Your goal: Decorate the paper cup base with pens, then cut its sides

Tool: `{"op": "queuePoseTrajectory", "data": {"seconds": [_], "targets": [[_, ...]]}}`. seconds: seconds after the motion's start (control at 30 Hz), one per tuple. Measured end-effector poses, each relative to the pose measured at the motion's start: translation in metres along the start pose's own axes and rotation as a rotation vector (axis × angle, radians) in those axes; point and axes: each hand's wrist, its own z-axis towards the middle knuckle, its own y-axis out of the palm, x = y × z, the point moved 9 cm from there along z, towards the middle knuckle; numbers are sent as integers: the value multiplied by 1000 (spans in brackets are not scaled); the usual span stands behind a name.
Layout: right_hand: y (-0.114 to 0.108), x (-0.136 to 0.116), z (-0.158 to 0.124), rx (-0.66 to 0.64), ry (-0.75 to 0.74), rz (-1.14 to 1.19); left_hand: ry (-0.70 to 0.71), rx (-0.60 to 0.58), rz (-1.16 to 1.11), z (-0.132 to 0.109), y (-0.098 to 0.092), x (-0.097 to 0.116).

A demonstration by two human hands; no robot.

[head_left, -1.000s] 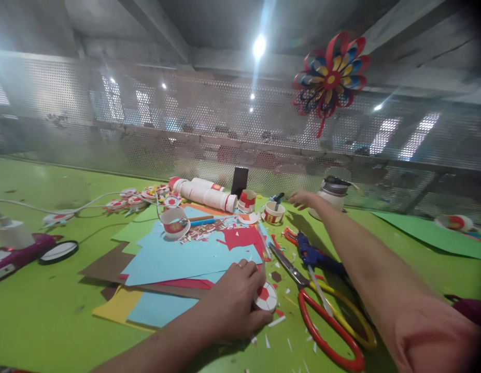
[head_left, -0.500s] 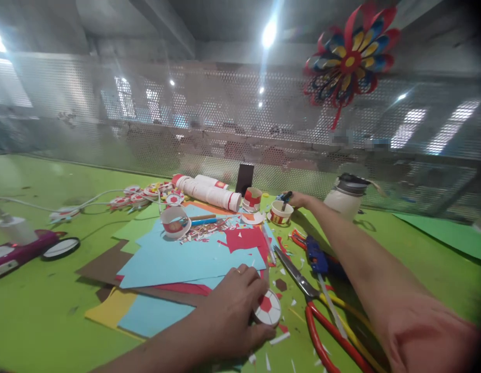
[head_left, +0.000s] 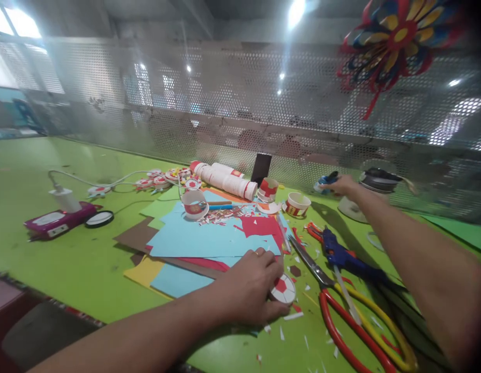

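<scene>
Backdrop: perforated metal screen (head_left: 225, 103) behind green counter (head_left: 69, 248); paper pinwheel (head_left: 396, 41) hung at 1 o'clock.
Left hand (head_left: 252, 285): palm down, fingers curled onto red-and-white paper disc (head_left: 283, 289), pinning it to the counter at the hand's 3 o'clock, just off the coloured paper sheets (head_left: 209, 241).
Right hand (head_left: 343, 184): stretched out to 1 o'clock, closed round small blue object (head_left: 325, 181), possibly a glue tool; too blurred to tell.
Beside right hand: white jar (head_left: 380, 178) at 3 o'clock, paper cup (head_left: 297, 203) at 8 o'clock.
Between arms: scissors (head_left: 341, 311), blue glue gun (head_left: 341, 254).
</scene>
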Motion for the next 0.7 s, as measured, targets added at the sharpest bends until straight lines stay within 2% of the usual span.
{"op": "queuePoseTrajectory", "data": {"seconds": [0.1, 0.2, 0.3, 0.4, 0.53, 0.63, 0.7], "targets": [[-29, -8, -23, -39, 87, 125, 28, 22, 19, 0, -2, 2], [-52, -30, -61, -80, 53, 268, 76, 48, 40, -1, -3, 5], [-61, -52, -113, -136, -35, 408, 89, 73, 56, -1, -3, 4], [-52, -62, -177, -246, -75, 472, 95, 86, 72, -1, -3, 3], [-30, -65, -259, -401, -111, 483, 115, 6, -23, -1, -6, 2], [-12, -65, -302, -491, -123, 481, 131, -59, -81, -3, -9, 1], [-3, -69, -318, -524, -158, 485, 136, -81, -110, -3, -11, 0]]}}
